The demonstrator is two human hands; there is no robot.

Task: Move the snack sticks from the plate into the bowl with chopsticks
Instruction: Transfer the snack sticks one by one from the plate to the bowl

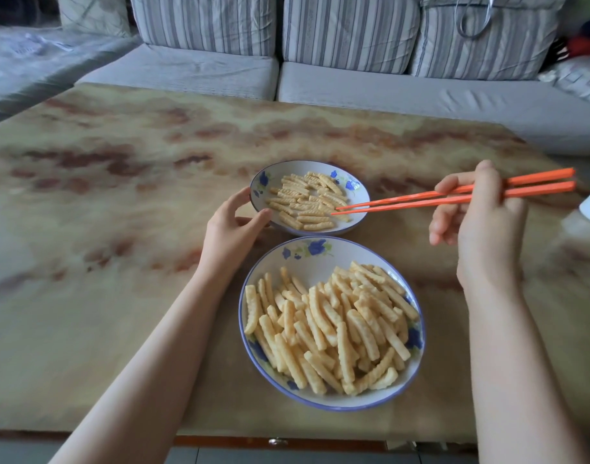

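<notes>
The far bowl [309,199] is steadied at its rim by the left hand [235,226] while the chopsticks [454,195], gripped by right-hand fingers [454,185], are held slightly parted over its snack sticks [307,202].

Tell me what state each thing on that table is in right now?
Near dish: upright, heaped with snack sticks.
Far dish: upright, a thin layer of sticks inside.
Chopsticks: held, tips slightly apart over the far dish, nothing clearly pinched between them.
Left hand: fingers on the far dish's rim.
Right hand: closed around the chopsticks.
Table: bare marbled top.
</notes>
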